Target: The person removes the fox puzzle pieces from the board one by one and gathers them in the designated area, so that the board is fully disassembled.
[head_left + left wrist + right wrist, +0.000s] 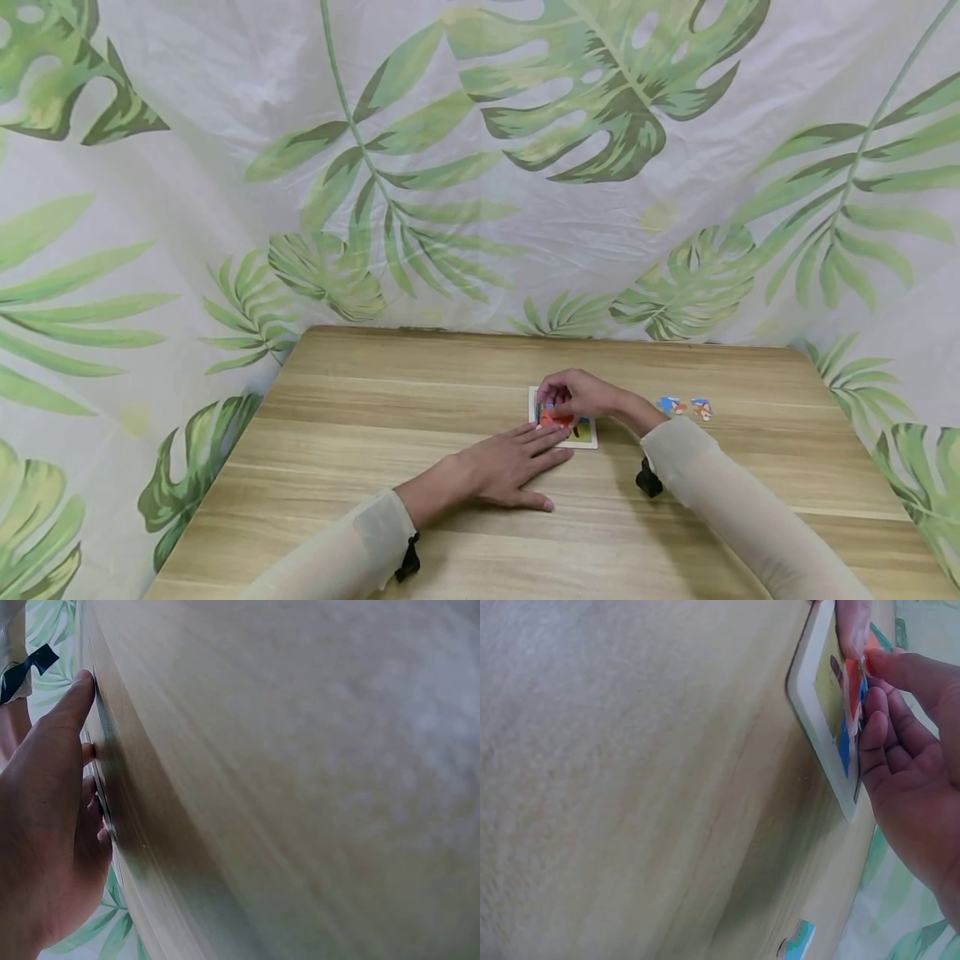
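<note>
A small picture puzzle board (588, 444) with a white border lies on the wooden table, partly covered by both hands. My left hand (502, 467) rests palm down, fingers extended onto the board's near left part and thumb spread on the table. Over the board, my right hand (588, 393) pinches a puzzle piece (862, 690) between thumb and finger, its other fingers curled. Reddish-orange and blue show by the fingertips; the piece's full outline is hidden. In the left wrist view the left hand (49, 817) appears side-on against the table.
Two loose puzzle pieces, one blue and orange (671, 406) and another beside it (702, 408), lie right of the board behind the right wrist. A leaf-print cloth (450, 208) hangs along the table's back edge. The wooden table (360, 400) extends around the board.
</note>
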### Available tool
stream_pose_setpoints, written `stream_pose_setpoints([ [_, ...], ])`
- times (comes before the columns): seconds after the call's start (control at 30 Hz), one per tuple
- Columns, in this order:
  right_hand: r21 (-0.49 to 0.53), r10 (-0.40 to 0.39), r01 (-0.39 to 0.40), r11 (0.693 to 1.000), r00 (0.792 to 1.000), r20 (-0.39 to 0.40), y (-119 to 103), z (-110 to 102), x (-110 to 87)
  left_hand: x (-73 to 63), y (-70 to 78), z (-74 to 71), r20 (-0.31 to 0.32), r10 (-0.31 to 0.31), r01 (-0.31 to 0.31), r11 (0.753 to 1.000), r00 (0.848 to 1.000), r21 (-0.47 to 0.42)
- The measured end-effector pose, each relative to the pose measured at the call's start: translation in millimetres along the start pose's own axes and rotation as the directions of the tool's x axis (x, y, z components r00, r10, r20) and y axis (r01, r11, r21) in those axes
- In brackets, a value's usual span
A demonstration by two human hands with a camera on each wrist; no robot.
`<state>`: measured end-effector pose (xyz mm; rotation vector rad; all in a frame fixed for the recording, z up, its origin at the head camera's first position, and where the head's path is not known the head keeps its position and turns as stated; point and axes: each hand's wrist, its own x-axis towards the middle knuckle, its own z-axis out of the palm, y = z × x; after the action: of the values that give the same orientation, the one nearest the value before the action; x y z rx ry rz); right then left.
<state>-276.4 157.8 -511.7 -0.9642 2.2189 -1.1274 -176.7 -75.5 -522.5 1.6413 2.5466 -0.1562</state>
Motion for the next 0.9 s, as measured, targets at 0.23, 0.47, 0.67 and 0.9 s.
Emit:
stream_pose_setpoints([
  [0.23, 0.047, 0.017, -0.016, 0.999, 0.999, -0.027, 1.5, 2.3, -1.6, -0.5, 1.0, 0.7, -0.005, -0.003, 0.003, 1.0, 1.0, 0.014],
  [0.47, 0.056, 0.039, -0.036, 0.998, 0.998, -0.059, 3.7, 3.2, -2.0, 0.0, 1.1, 1.6, -0.007, -0.004, 0.005, 1.0, 1.0, 0.019],
  [0.67, 0.061, 0.061, -0.057, 0.997, 0.995, -0.073, 4.8, 5.2, -1.9, 0.0, 1.6, 1.6, -0.001, -0.008, 0.008, 1.0, 1.0, -0.002],
  [0.9, 0.088, 0.083, -0.075, 0.993, 0.993, -0.09, 3.9, 5.7, -2.4, 0.0, 1.6, 2.0, -0.002, -0.012, 0.012, 1.0, 1.0, -0.011],
])
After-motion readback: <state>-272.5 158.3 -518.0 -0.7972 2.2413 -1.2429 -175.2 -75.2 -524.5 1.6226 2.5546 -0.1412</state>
